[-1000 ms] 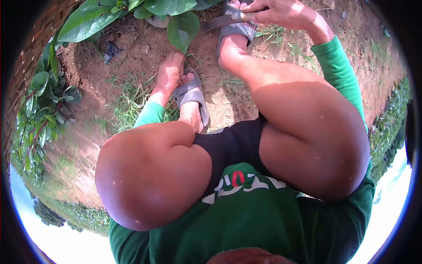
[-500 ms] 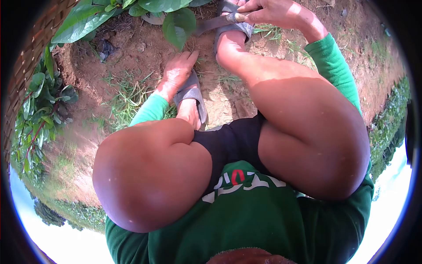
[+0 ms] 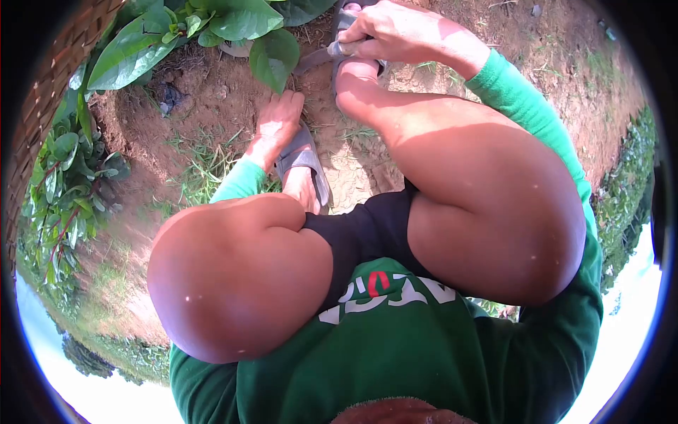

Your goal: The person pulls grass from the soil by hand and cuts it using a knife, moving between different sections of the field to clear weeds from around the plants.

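My right hand [image 3: 388, 32] is closed around the handle of a knife [image 3: 314, 61], beside my right foot in its grey sandal [image 3: 341, 32]. The blade points left, low over the soil and close to a broad green leaf [image 3: 274, 59]. My left hand [image 3: 278, 119] reaches down by the front of my left sandal [image 3: 300, 152], just below that leaf. Its fingers are stretched toward the ground, with the tips near the soil, and I see nothing held in them.
A leafy plant [image 3: 212, 21] hangs over the top of the view. At the left edge stands a woven basket [image 3: 42, 106], with more leafy plants [image 3: 67, 177] beside it. Grass tufts [image 3: 205, 166] and a dark crumpled scrap [image 3: 168, 97] lie on the brown soil. My bent knees frame the lower view.
My right hand has moved left and slightly down with the knife, nearer the leaf. My left hand has shifted slightly down and left in view, as has the sandal beside it.
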`<state>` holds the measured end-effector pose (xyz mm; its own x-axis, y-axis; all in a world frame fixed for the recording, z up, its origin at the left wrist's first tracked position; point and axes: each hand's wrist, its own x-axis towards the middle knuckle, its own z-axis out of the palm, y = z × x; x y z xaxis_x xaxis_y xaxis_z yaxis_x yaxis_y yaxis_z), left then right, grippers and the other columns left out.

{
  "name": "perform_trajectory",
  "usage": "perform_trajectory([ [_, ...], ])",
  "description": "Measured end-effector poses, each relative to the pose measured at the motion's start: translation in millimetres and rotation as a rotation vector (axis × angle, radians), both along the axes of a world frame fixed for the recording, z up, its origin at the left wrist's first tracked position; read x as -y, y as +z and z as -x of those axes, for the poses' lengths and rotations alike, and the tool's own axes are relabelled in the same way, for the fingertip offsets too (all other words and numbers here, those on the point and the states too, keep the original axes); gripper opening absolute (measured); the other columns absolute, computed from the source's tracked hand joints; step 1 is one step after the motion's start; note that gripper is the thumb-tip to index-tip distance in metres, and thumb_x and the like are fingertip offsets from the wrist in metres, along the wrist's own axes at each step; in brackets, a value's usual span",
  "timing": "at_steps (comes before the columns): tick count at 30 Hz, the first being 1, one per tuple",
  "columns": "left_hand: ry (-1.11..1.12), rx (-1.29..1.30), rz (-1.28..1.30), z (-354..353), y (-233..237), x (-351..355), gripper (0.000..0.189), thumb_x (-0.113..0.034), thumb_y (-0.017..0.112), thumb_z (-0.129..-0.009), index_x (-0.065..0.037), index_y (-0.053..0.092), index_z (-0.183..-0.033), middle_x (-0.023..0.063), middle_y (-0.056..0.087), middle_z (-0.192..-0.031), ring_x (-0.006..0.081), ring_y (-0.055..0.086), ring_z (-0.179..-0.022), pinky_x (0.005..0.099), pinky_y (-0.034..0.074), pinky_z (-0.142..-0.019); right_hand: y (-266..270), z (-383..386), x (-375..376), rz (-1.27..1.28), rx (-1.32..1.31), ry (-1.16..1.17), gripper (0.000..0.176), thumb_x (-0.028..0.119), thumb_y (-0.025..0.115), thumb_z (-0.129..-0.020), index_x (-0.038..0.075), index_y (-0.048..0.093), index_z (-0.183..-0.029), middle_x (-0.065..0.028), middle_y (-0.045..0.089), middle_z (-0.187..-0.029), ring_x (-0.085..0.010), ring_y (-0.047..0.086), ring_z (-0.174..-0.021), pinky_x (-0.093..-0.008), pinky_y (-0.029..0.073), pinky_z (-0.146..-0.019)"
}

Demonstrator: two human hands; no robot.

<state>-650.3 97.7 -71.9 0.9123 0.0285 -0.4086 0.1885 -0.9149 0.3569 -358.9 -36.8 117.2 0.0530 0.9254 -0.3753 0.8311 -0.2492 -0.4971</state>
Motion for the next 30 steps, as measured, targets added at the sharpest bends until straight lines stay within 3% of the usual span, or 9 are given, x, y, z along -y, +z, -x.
perform_trajectory([
  [3, 0.094, 0.053, 0.099, 30.7, 15.2, -6.8, 0.052, -0.016, 0.075, -0.085, -0.009, 0.055, -0.132, 0.0181, 0.066, -0.115, 0.0332, 0.067, -0.104, 0.0442, 0.054, -0.09, 1.9, 8.6, -4.4, 0.049, 0.001, 0.04, 0.04, 0.022, 0.069, -0.094, 0.005, 0.069, -0.131, -0.0171, 0.074, -0.116, -0.0233, 0.072, -0.1, -0.036, 0.054, -0.09],
  [7, 0.322, 0.091, 0.258, 104.6, 52.2, -9.9, 0.055, -0.015, 0.074, -0.086, -0.01, 0.053, -0.136, 0.0182, 0.065, -0.118, 0.0328, 0.067, -0.107, 0.044, 0.053, -0.092, 10.2, -10.5, 18.0, 0.02, -0.034, -0.164, 0.04, 0.023, 0.07, -0.094, 0.005, 0.07, -0.129, -0.0196, 0.074, -0.114, -0.0257, 0.072, -0.099, -0.0383, 0.054, -0.09],
  [10, 0.553, 0.066, 0.381, 164.4, 85.2, -1.8, 0.057, -0.015, 0.074, -0.087, -0.01, 0.051, -0.138, 0.0183, 0.065, -0.121, 0.0325, 0.066, -0.109, 0.0438, 0.053, -0.094, 50.0, -17.8, 36.0, 0.044, -0.094, -0.253, 0.039, 0.026, 0.07, -0.094, 0.007, 0.071, -0.128, -0.0184, 0.075, -0.107, -0.026, 0.073, -0.095, -0.0376, 0.056, -0.086],
  [15, 0.859, 0.087, 0.549, 208.5, 120.0, 5.8, 0.061, -0.013, 0.074, -0.088, -0.011, 0.048, -0.143, 0.0184, 0.064, -0.125, 0.032, 0.066, -0.112, 0.0436, 0.052, -0.098, 128.2, -7.0, 54.7, -0.198, 0.064, -0.275, 0.033, 0.025, 0.071, -0.093, 0.006, 0.075, -0.12, -0.0201, 0.074, -0.091, -0.0307, 0.072, -0.08, -0.0406, 0.054, -0.074],
  [20, 0.952, 0.199, 0.619, 197.2, 144.6, -19.3, 0.065, -0.012, 0.073, -0.089, -0.012, 0.045, -0.147, 0.0185, 0.063, -0.129, 0.0315, 0.065, -0.115, 0.0433, 0.052, -0.101, 193.7, 22.8, 63.3, -0.467, 0.183, -0.155, 0.032, 0.024, 0.07, -0.093, 0.004, 0.075, -0.118, -0.0208, 0.071, -0.084, -0.0351, 0.068, -0.074, -0.0405, 0.053, -0.069],
  [24, 0.959, 0.254, 0.588, 206.6, 178.7, -42.4, 0.068, -0.011, 0.073, -0.09, -0.013, 0.042, -0.151, 0.0185, 0.062, -0.132, 0.0311, 0.064, -0.118, 0.0431, 0.051, -0.104, 205.6, 50.4, 59.3, -0.682, 0.157, -0.082, 0.03, 0.022, 0.068, -0.095, 0.006, 0.074, -0.119, -0.0211, 0.071, -0.087, -0.0382, 0.067, -0.078, -0.044, 0.052, -0.072],
  [28, 0.892, 0.296, 0.444, 224.5, 218.3, -89.8, 0.071, -0.01, 0.072, -0.091, -0.013, 0.04, -0.154, 0.0186, 0.062, -0.135, 0.0307, 0.064, -0.12, 0.0429, 0.05, -0.107, 195.7, 70.5, 54.8, -0.73, 0.12, -0.042, 0.029, 0.022, 0.068, -0.095, 0.006, 0.074, -0.118, -0.023, 0.07, -0.093, -0.0386, 0.068, -0.085, -0.0446, 0.052, -0.075],
  [30, 0.86, 0.289, 0.359, 235.5, 239.4, -113.4, 0.073, -0.01, 0.072, -0.092, -0.014, 0.038, -0.156, 0.0187, 0.061, -0.136, 0.0305, 0.063, -0.122, 0.0428, 0.05, -0.108, 198.4, 77.5, 58.9, -0.639, 0.052, -0.045, 0.032, 0.019, 0.07, -0.093, 0.004, 0.073, -0.121, -0.0229, 0.073, -0.101, -0.0367, 0.071, -0.092, -0.0414, 0.055, -0.082],
])
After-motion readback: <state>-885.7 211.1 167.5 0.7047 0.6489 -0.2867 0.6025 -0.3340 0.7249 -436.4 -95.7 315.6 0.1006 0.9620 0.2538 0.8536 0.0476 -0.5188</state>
